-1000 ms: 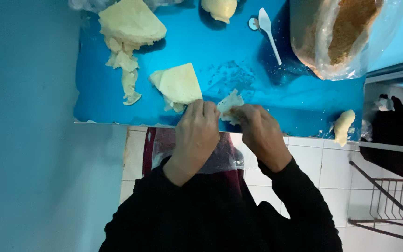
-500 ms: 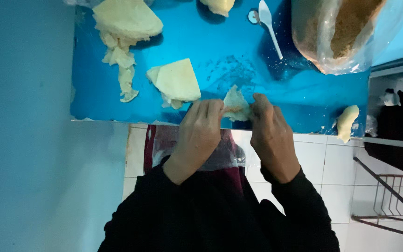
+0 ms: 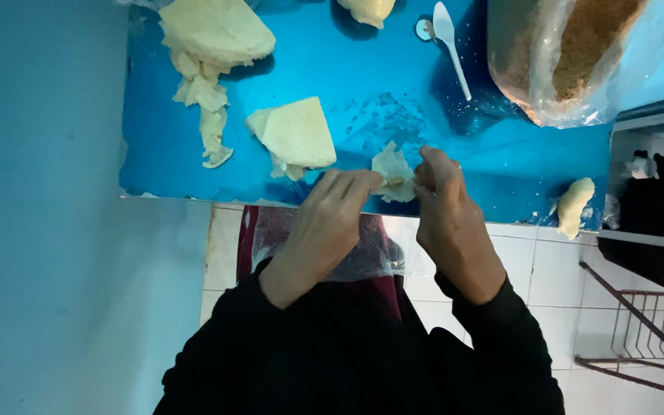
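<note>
A small pale piece of dough [image 3: 393, 174] rests at the near edge of the blue table [image 3: 363, 69]. My left hand [image 3: 328, 223] pinches its left side with the fingertips. My right hand [image 3: 451, 215] grips its right side, fingers curled over it. Both sleeves are black. A folded triangular dough sheet [image 3: 295, 134] lies just left of my hands on the table.
A large dough slab with torn strips [image 3: 210, 46] lies at the far left. A white plastic spoon [image 3: 452, 42] and a clear bag of brown crumbs [image 3: 578, 54] sit at the far right. A shaped dough roll [image 3: 574, 206] rests at the right edge. A metal rack [image 3: 647, 334] stands on the tiled floor.
Both hands have shifted slightly and closed in on the small dough piece, which now sits more bunched up between the fingertips.
</note>
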Available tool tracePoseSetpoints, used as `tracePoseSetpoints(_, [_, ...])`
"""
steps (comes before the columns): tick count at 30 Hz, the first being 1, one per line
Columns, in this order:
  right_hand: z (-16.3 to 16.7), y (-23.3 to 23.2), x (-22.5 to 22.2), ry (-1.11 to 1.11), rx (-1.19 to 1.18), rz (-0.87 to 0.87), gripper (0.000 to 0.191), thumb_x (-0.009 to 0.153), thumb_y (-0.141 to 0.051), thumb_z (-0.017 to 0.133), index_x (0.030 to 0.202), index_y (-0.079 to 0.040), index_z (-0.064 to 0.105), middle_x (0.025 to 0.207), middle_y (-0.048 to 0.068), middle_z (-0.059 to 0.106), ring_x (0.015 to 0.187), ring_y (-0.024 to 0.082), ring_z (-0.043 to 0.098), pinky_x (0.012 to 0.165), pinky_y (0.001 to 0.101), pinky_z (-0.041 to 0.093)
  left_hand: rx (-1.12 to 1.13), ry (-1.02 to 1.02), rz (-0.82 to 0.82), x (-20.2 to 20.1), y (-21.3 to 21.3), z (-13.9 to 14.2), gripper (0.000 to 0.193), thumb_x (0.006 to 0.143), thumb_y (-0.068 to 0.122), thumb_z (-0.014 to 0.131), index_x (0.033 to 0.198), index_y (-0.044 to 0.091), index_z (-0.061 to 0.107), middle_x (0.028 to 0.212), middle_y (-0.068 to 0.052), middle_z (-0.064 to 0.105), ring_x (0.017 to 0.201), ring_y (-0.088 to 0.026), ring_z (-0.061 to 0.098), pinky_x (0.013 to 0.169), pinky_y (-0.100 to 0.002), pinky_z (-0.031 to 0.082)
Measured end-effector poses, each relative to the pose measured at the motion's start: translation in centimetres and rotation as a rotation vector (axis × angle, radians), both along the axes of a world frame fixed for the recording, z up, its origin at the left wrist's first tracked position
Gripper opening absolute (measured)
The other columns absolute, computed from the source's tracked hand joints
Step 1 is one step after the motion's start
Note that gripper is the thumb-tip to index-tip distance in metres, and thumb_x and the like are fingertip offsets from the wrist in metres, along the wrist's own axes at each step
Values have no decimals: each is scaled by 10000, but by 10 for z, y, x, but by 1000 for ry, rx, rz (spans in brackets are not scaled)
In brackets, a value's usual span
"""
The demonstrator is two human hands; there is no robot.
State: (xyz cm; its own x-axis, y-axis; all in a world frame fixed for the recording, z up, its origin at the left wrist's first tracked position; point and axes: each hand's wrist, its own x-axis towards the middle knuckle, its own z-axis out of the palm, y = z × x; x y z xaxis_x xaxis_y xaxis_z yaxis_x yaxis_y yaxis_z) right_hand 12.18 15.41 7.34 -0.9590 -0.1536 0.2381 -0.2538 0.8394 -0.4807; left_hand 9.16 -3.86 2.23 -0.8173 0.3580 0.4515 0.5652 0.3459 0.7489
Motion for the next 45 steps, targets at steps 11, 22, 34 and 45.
tracePoseSetpoints(11, [5,-2,-1,-61,-49,107,615,961,81,662,1479,-33,350,1206,176,720,1115,356,729,838,413,600,-347,394,-72,-24,0,-14,172,876,97,702,1034,61,644,1032,-66,626,1068,-236,625,917,-378,511])
tracePoseSetpoints(22, [6,2,-41,-175,-71,177,741,897,21,744,1552,-104,418,946,121,695,863,269,695,754,388,553,-321,337,14,-34,13,-16,146,870,61,660,1013,46,631,961,-89,606,943,-260,588,853,-406,490])
tracePoseSetpoints(34, [-19,2,-18,179,169,197,699,971,77,692,1581,-55,378,1029,143,705,871,301,654,775,424,537,-472,439,18,-33,12,-6,138,855,99,679,970,38,634,932,-96,568,944,-260,586,853,-385,505])
tracePoseSetpoints(45, [-12,9,-42,-149,-281,123,731,915,77,676,1557,-68,359,1043,171,686,970,319,719,845,386,577,-378,99,-134,-62,20,-4,122,870,24,663,990,20,641,914,-125,653,951,-329,639,776,-459,527])
